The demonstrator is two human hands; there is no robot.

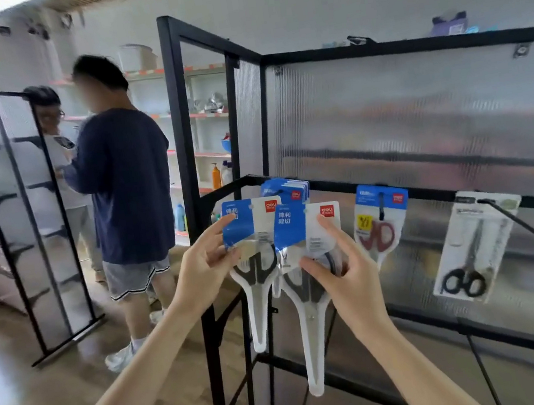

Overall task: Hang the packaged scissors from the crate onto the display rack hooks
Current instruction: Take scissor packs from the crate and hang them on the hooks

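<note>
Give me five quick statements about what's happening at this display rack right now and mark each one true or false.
1. Each hand holds a packaged pair of scissors. True: the left hand grips the left pack and the right hand grips the right pack.
2. The red-handled scissors pack lies on the floor. False: it hangs on a rack hook.
3. The black-handled scissors pack hangs furthest right. True.
4. The long hook in front of that pack carries three packs on its tip. False: its outer end is bare.
5. A stack of blue-topped packs already hangs behind the two held ones. True.
</note>
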